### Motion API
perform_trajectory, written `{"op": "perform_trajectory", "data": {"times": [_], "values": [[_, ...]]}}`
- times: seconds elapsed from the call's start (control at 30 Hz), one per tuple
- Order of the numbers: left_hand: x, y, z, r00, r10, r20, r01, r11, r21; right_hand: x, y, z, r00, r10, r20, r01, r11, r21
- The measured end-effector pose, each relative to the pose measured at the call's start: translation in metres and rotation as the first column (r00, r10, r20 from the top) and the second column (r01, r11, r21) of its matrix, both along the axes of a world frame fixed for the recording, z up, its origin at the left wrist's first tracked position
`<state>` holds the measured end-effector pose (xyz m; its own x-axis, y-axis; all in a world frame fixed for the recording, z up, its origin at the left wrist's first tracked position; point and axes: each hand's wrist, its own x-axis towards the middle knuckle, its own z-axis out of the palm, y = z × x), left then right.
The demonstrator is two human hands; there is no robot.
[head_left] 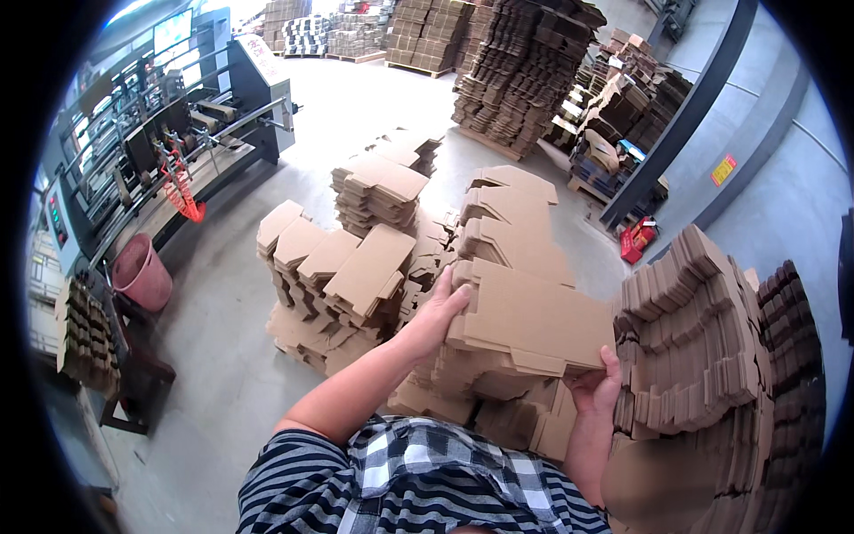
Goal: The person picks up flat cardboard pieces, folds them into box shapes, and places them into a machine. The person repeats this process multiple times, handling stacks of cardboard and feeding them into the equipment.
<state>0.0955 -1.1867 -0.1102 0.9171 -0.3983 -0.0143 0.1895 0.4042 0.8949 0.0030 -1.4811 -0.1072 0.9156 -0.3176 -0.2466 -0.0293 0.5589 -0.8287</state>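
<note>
Your two bare hands are closed on a cardboard bundle in front of your chest. Stacked cardboard already stands left of the bundle and right of it; the bundle itself seems not yet released, and how much remains cannot be told. Your left hand grips the bundle's left end, thumb on top; your right hand supports its near right corner, thumb raised along the edge.

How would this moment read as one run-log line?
left hand: holding cardboard blanks, left end | right hand: holding near right corner | nearby: smaller cardboard stacks left, cardboard pile right
</note>
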Motion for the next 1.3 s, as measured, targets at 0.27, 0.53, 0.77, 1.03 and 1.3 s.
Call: {"op": "perform_trajectory", "data": {"times": [0.27,0.53,0.77,1.03,1.3], "values": [[-0.010,-0.020,0.013,0.982,0.002,0.190,-0.080,0.913,0.400,-0.001,-0.012,0.006,0.999,0.033,0.035,-0.037,0.990,0.139],[-0.002,-0.024,0.012,0.975,0.028,0.221,-0.117,0.909,0.399,-0.003,-0.010,0.013,1.000,0.012,-0.004,-0.011,0.995,0.100],[0.001,-0.017,0.043,0.991,0.112,-0.066,-0.115,0.993,-0.038,0.020,0.000,0.063,0.999,-0.027,-0.024,0.025,0.998,-0.061],[0.006,-0.013,0.061,0.997,0.046,0.065,-0.031,0.976,-0.217,0.022,0.000,0.086,0.992,-0.043,0.116,0.054,0.994,-0.094],[0.001,-0.023,0.002,0.972,0.144,0.185,-0.155,0.987,0.042,-0.002,-0.009,0.051,0.981,-0.152,0.117,0.162,0.984,-0.075]]}}
